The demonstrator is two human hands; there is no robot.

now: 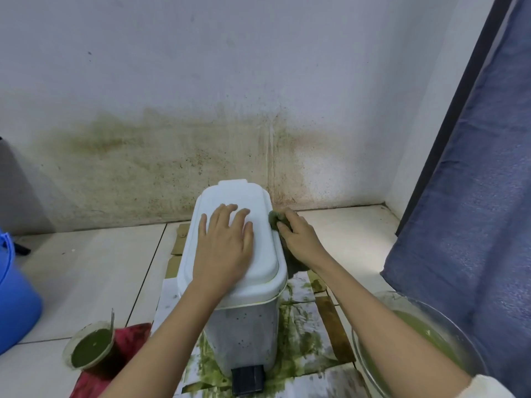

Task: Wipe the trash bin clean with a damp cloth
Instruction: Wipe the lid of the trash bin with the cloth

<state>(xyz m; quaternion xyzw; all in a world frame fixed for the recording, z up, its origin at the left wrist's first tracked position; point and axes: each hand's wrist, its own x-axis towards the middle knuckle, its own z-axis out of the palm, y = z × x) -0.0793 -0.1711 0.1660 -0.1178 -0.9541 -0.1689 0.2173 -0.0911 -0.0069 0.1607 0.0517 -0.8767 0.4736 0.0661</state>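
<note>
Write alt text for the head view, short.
A person's left hand rests flat on the lid of a white pedal trash bin while the right hand presses a dark green cloth against its right side.

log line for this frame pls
left hand: flat on bin lid | right hand: grips cloth, at lid's right edge | bin front: specks left

You see a white trash bin [244, 320] with small dark specks on its front and a black pedal [247, 380]. Your right hand [301, 239] holds a dark green cloth [275, 219]. The paper [301, 340] under the bin has green smears. The wall [172, 81] is white with a greenish-brown stain low down. You have a blue bucket [14, 297], a blue curtain [474, 196], and a red cloth [126, 346].
</note>
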